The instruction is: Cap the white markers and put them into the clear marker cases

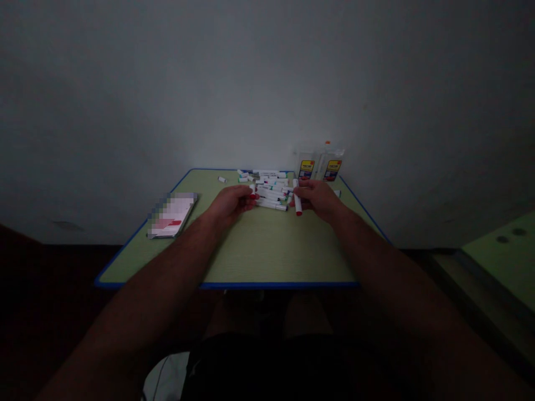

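Observation:
Between the thumb and fingers of my left hand (231, 204) is a small white marker cap (252, 190) with a red end. My right hand (316, 196) is closed around a white marker (297, 204), whose red end points down toward me. Between and behind the two hands lies a loose pile of white markers (271, 195) with ends in green, purple and other colours. One marker (272, 205) lies at the near side of the pile, close to my left fingertips. The dim light hides fine detail of both grips.
Two clear plastic cases (307, 167) with yellow labels stand at the back right against the wall. A phone (174, 216) lies on the left of the green table (267, 256), which has a blue edge. A loose white cap (222, 179) sits at the back left.

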Action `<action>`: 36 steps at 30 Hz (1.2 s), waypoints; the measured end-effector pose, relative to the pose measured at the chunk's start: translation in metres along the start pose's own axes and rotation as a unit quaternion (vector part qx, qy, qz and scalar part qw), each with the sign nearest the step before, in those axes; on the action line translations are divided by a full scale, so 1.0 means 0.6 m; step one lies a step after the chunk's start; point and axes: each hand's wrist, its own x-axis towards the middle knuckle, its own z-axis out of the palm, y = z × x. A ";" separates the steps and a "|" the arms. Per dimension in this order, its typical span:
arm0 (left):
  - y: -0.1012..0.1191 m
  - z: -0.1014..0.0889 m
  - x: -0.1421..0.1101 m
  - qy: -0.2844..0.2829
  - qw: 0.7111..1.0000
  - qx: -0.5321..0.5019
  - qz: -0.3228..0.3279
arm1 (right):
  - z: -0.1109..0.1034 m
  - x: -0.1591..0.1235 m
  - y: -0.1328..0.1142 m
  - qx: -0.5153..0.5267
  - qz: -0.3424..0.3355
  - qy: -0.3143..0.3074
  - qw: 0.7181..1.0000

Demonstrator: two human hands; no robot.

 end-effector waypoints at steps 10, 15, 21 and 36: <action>-0.004 -0.004 0.002 0.000 1.000 0.011 -0.012 | -0.006 0.004 0.004 0.008 -0.007 -0.006 1.000; -0.008 -0.008 0.008 -0.010 1.000 0.021 -0.011 | -0.006 0.001 -0.002 0.010 -0.006 0.004 1.000; -0.002 0.000 -0.002 -0.002 1.000 0.024 -0.013 | -0.007 -0.003 -0.010 0.021 -0.001 0.013 1.000; -0.003 -0.001 -0.002 -0.030 0.999 0.035 0.003 | -0.004 -0.007 -0.007 -0.008 -0.006 -0.009 1.000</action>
